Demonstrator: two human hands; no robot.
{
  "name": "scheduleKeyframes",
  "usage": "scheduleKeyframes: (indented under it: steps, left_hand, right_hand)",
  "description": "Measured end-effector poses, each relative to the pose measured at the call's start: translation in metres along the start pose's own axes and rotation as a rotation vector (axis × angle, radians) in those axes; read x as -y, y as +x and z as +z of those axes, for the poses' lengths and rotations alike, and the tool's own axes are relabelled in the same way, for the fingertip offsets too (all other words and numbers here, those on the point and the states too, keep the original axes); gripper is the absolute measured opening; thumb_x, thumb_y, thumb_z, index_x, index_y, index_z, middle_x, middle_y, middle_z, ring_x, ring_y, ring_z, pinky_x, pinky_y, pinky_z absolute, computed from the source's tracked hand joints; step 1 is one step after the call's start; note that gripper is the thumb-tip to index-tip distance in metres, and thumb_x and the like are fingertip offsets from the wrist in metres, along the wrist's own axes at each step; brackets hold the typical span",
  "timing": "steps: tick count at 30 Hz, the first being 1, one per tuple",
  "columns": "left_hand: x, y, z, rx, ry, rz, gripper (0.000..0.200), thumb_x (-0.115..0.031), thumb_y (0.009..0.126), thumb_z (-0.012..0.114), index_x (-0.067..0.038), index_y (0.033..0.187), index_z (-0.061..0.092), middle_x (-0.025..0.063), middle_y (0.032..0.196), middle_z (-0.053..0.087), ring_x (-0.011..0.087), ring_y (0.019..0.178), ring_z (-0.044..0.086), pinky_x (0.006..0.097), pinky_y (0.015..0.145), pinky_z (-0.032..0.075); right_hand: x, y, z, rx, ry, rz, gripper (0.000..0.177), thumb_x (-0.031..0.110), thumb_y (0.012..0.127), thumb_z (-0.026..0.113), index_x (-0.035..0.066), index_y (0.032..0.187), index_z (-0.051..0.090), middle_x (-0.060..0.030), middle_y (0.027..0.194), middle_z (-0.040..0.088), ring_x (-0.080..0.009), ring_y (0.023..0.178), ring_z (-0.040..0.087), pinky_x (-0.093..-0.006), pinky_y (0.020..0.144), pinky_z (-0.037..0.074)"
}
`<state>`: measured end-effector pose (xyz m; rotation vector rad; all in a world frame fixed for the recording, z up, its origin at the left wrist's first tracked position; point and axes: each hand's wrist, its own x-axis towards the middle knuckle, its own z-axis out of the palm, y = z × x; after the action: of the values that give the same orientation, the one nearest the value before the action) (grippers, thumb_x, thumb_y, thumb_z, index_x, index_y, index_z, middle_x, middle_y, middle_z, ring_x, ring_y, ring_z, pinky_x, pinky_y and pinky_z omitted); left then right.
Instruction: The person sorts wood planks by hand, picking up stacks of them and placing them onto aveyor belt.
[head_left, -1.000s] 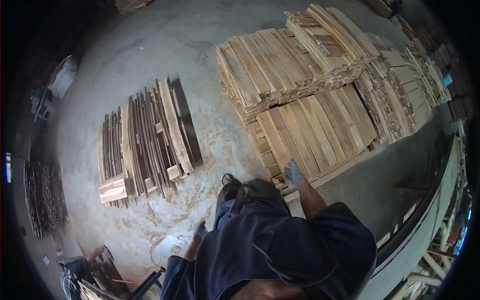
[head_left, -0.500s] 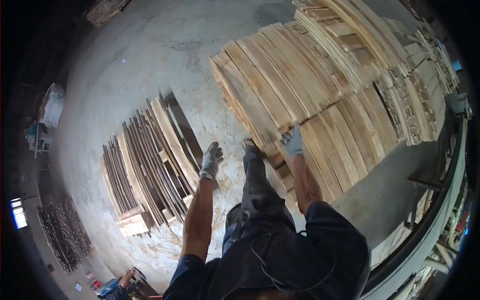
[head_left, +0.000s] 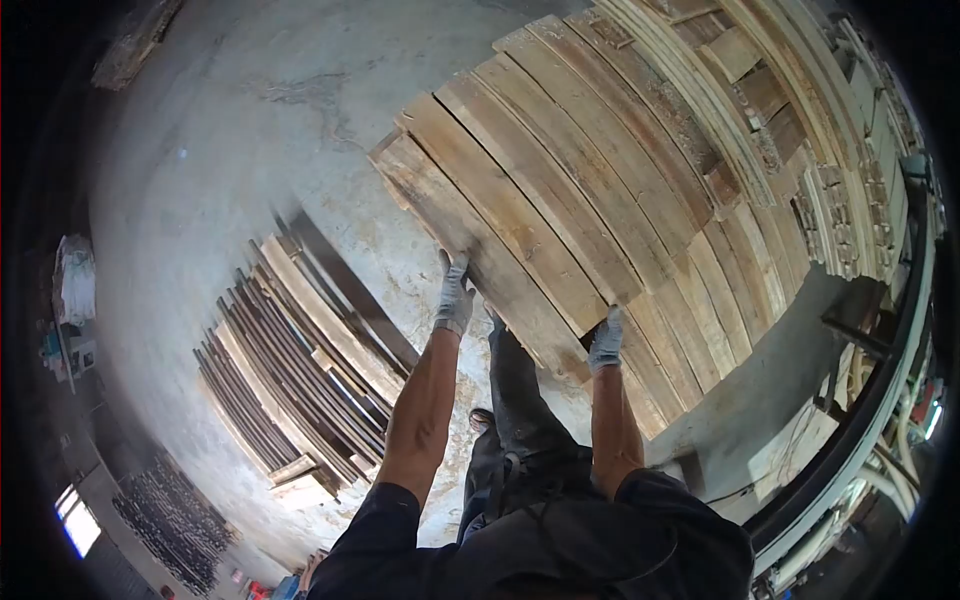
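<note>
My left hand (head_left: 455,295), in a grey glove, is at the outer long edge of the nearest wooden plank (head_left: 520,310). Its thumb and fingers are apart, and the fingertips meet the edge. My right hand (head_left: 606,340), gloved too, has its fingers closed over the near end of the neighbouring plank (head_left: 505,215). A dark gap shows beside that hand, between the two plank ends. Both planks lie side by side on top of a broad stack of boards (head_left: 690,320). The undersides of the planks and some fingertips are hidden.
On the floor to the left lies a pile of dark strips and pale boards (head_left: 300,360). More stacked timber (head_left: 790,110) rises at the upper right. A curved dark rail (head_left: 880,400) runs along the right side. A bundle of thin pieces (head_left: 175,525) lies lower left.
My left hand has moved from open air above the floor to the nearest plank's edge. My right hand is now at a plank's near end. The view has shifted towards the stack.
</note>
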<state>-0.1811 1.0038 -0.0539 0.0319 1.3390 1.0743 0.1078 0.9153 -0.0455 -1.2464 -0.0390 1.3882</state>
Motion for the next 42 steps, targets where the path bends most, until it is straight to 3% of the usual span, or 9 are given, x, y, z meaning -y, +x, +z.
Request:
scheduleKeyframes:
  steps: [8,10,14,17,21,24,29,39,42]
  left_hand:
    - [-0.017,0.002,0.0,0.143,-0.28,0.066,0.078,-0.035,0.077,0.073,-0.017,0.142,0.034,0.0061,0.129,0.049,0.0246,0.121,0.046,0.0419,0.101,0.04]
    - [-0.026,-0.002,-0.002,0.116,-0.265,0.033,0.083,-0.037,0.075,0.075,-0.017,0.144,0.033,0.0068,0.131,0.048,0.0255,0.121,0.046,0.0421,0.102,0.039]
    - [-0.029,-0.002,-0.007,0.111,-0.247,0.046,0.081,-0.041,0.074,0.075,-0.014,0.141,0.037,0.0069,0.13,0.05,0.0267,0.12,0.047,0.0421,0.102,0.04]
    - [-0.013,0.005,-0.015,0.09,-0.254,0.067,0.079,-0.043,0.074,0.076,-0.012,0.138,0.041,0.0069,0.129,0.052,0.0267,0.12,0.048,0.0417,0.102,0.039]
    - [-0.007,0.015,-0.025,0.133,-0.272,0.064,0.086,-0.038,0.073,0.077,-0.017,0.144,0.032,0.0057,0.131,0.048,0.0256,0.122,0.045,0.0418,0.102,0.038]
    - [-0.001,0.018,-0.034,0.126,-0.281,0.071,0.088,-0.038,0.072,0.079,-0.017,0.143,0.032,0.0051,0.129,0.049,0.0251,0.12,0.046,0.0414,0.102,0.039]
    - [-0.009,0.011,-0.026,0.094,-0.265,0.075,0.091,-0.039,0.068,0.081,-0.016,0.143,0.034,0.0041,0.124,0.052,0.0234,0.115,0.049,0.0408,0.1,0.04]
    - [-0.007,0.012,-0.023,0.109,-0.179,0.129,0.088,-0.04,0.067,0.081,-0.004,0.137,0.041,0.0089,0.126,0.056,0.0237,0.116,0.053,0.038,0.102,0.04]
    - [-0.019,-0.014,-0.01,0.03,-0.164,0.159,0.09,-0.04,0.066,0.08,-0.007,0.139,0.039,0.0102,0.122,0.056,0.0245,0.111,0.055,0.0385,0.099,0.044]
  right_hand:
    - [-0.01,-0.047,0.034,-0.094,-0.02,0.106,0.059,0.041,0.087,0.066,0.006,0.132,0.049,-0.0093,0.126,0.058,-0.0236,0.113,0.057,-0.0373,0.101,0.043]
    - [-0.042,-0.047,-0.003,0.075,0.095,0.14,0.061,0.035,0.09,0.061,0.009,0.141,0.042,-0.0105,0.134,0.052,-0.0223,0.118,0.053,-0.0383,0.101,0.043]
    - [-0.001,-0.025,-0.017,0.088,-0.426,0.443,0.057,0.029,0.092,0.053,0.01,0.144,0.039,-0.0099,0.144,0.043,-0.0221,0.127,0.046,-0.0411,0.095,0.048]
    - [0.076,-0.036,0.089,0.206,-1.663,-0.019,0.06,0.036,0.088,0.06,0.011,0.14,0.043,-0.021,0.137,0.048,-0.0366,0.123,0.05,-0.0446,0.097,0.045]
    - [0.058,-0.017,0.17,0.498,-1.541,-0.539,0.067,0.046,0.086,0.061,0.008,0.137,0.044,-0.0254,0.127,0.055,-0.0407,0.119,0.052,-0.0432,0.098,0.043]
    - [0.025,0.045,0.181,0.366,-1.089,0.105,0.069,0.05,0.085,0.061,0.004,0.134,0.048,-0.025,0.132,0.052,-0.0354,0.123,0.051,-0.0396,0.101,0.041]
    - [0.01,0.088,0.19,0.459,-0.856,0.322,0.07,0.05,0.088,0.062,0.0,0.135,0.048,-0.0087,0.138,0.05,-0.0154,0.128,0.045,-0.0286,0.108,0.034]
    - [-0.022,0.127,0.165,0.716,-0.848,0.41,0.036,0.02,0.084,0.071,0.002,0.115,0.065,-0.0063,0.107,0.066,-0.0159,0.103,0.06,-0.031,0.096,0.045]
    - [0.0,0.1,0.186,0.786,-0.775,0.354,0.069,0.017,0.079,0.071,0.003,0.14,0.041,-0.0086,0.128,0.056,-0.0163,0.116,0.053,-0.0312,0.097,0.043]
